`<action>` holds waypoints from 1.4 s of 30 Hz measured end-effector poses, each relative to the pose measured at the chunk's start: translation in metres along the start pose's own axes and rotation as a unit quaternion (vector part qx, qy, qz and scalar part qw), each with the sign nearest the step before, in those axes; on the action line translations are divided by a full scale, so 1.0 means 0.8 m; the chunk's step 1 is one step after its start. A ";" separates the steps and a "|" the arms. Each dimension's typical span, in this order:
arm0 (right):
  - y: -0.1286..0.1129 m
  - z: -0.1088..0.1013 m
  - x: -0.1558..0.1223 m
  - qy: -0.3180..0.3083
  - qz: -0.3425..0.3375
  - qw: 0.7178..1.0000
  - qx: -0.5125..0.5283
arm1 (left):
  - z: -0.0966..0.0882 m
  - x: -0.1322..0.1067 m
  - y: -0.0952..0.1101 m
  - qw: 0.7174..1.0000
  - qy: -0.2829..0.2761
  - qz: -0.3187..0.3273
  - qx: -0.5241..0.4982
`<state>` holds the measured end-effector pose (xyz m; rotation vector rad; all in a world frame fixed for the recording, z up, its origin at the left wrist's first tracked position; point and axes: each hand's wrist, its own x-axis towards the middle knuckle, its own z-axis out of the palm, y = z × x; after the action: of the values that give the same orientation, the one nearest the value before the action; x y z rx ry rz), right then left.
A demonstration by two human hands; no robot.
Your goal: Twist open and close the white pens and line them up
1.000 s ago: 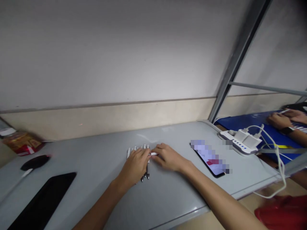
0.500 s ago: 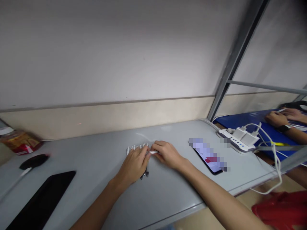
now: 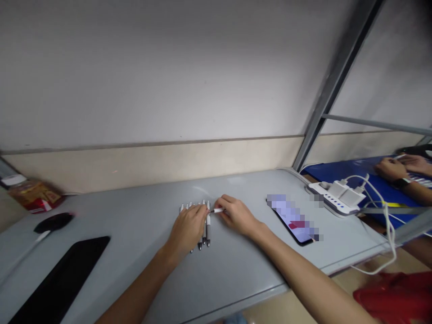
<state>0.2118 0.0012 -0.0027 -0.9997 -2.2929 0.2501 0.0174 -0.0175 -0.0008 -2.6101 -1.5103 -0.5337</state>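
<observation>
Pen [image 3: 218, 210] pinched by left hand [image 3: 189, 225] and right hand [image 3: 237, 214] seems unfinished, dark end [image 3: 212, 211] showing, while whole-looking pens [image 3: 208, 234] lie just left.

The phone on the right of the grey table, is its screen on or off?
On. The phone lies face up on the grey table, glowing pale violet with a dark red patch.

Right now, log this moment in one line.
Left hand: over row of white-and-grey pens | Right hand: pinching slim white dark-ended pen piece | To the right: lit rectangular phone, white power strip
</observation>
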 end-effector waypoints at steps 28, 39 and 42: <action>0.024 -0.017 0.006 0.079 0.067 0.986 0.131 | -0.003 0.002 -0.016 0.961 0.056 -0.075 -0.258; 0.021 -0.011 0.002 0.029 -0.010 0.999 0.011 | 0.005 0.002 -0.022 0.983 0.063 -0.030 -0.170; 0.021 -0.015 0.002 0.040 0.002 0.999 0.009 | 0.001 0.002 -0.022 0.987 0.051 -0.038 -0.150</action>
<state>0.2282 0.0131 0.0009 -0.9890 -2.2134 0.2280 0.0038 -0.0070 -0.0031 -2.6922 -1.6137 -0.9568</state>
